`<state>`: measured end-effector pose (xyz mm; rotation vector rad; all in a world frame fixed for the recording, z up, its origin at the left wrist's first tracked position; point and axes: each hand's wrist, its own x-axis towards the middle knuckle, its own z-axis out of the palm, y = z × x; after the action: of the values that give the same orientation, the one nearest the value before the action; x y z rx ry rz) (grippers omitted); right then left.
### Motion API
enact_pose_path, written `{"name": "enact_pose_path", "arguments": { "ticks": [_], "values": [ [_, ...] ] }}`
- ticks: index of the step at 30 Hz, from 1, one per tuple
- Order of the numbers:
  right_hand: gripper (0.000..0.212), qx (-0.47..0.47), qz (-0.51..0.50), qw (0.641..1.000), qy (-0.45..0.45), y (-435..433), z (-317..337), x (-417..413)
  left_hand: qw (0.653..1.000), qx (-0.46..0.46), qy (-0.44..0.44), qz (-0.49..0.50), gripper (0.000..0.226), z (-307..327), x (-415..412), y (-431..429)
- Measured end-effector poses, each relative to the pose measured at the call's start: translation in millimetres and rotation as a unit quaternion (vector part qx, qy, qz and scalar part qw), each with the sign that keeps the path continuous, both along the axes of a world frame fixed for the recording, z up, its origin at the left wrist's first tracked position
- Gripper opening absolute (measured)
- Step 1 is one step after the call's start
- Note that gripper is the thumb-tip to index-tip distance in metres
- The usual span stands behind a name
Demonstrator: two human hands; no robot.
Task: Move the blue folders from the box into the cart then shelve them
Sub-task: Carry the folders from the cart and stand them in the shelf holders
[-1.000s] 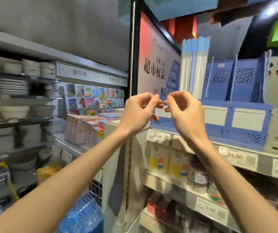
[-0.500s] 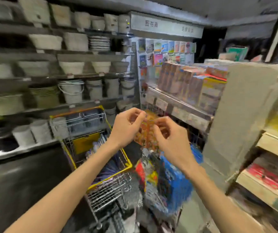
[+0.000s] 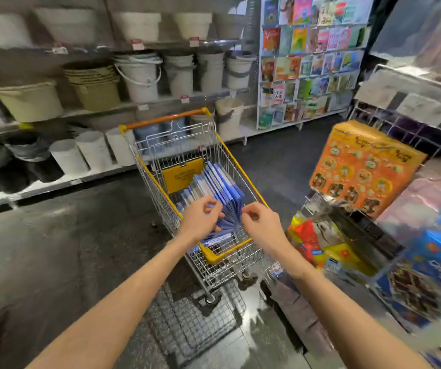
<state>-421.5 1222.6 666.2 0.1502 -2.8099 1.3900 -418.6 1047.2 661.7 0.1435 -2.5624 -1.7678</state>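
Note:
Several blue folders (image 3: pixel 218 186) stand fanned out inside the wire shopping cart (image 3: pixel 236 258), which has yellow trim and an orange handle. My left hand (image 3: pixel 199 218) reaches over the cart's near end, its thumb and curled fingers round the top edges of the nearest folders. My right hand (image 3: pixel 263 225) hovers just right of the folders at the cart's rim, fingers curled and thumb near the fingertips. Whether it touches a folder is unclear. No box is in view.
Shelves of buckets and tubs (image 3: pixel 139 75) line the far side of the aisle. A rack of children's books (image 3: pixel 310 57) stands at the back right. An orange packet (image 3: pixel 360 169) and blue boxes (image 3: pixel 432 262) hang on the wire display close on my right. The floor is dark.
My view swung left and down from the shelf of blue file holders to the cart. Both hands dropped from shelf height to the folders in the cart.

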Motion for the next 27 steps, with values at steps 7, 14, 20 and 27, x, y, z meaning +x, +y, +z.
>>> {"name": "enact_pose_path", "arguments": {
  "ticks": [7,14,20,27],
  "values": [
    [0.016,0.028,-0.01,0.997,-0.068,-26.7,-52.7,-66.0,0.998,0.011,-0.057,-0.001,0.025,-53.4,-67.5,-26.4],
    [0.02,0.056,-0.023,0.992,-0.108,-48.6,-97.7,-180.3,0.994,-0.031,-0.104,-0.001,0.024,-93.7,-162.0,-43.4],
    [0.022,0.061,-0.049,0.983,-0.169,-62.8,-137.2,-283.1,0.979,-0.154,-0.129,-0.046,0.03,-111.9,-267.5,-50.0],
    [0.03,0.1,-0.068,0.976,-0.18,-68.4,-184.1,-360.5,0.945,-0.288,-0.094,-0.124,0.051,-142.8,-357.2,-62.3]
  ]
}}
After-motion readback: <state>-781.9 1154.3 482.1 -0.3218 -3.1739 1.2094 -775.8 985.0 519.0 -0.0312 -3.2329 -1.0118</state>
